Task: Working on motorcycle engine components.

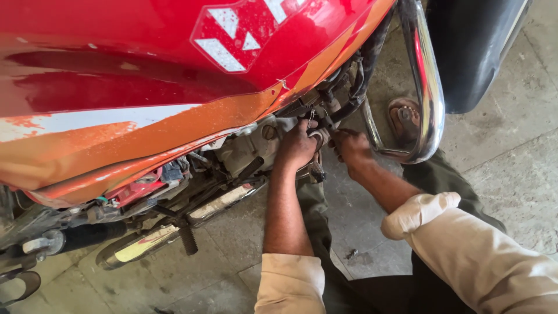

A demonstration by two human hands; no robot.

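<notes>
A red and orange motorcycle fuel tank (145, 87) fills the upper left, with the grey engine (250, 148) under it. My left hand (296, 144) reaches up against the engine's front, fingers curled around a small metal part among the black cables (343, 93). My right hand (350, 145) is close beside it, fingers closed on something small near the same spot; what it grips is hidden. Both sleeves are cream and rolled up.
A chrome crash guard (427, 75) curves down right of my hands. The black front tyre (471, 46) is at top right. The exhaust pipe (151, 238) and footrest (187, 238) lie low left. Concrete floor (511, 168) and my dark green trouser legs lie below.
</notes>
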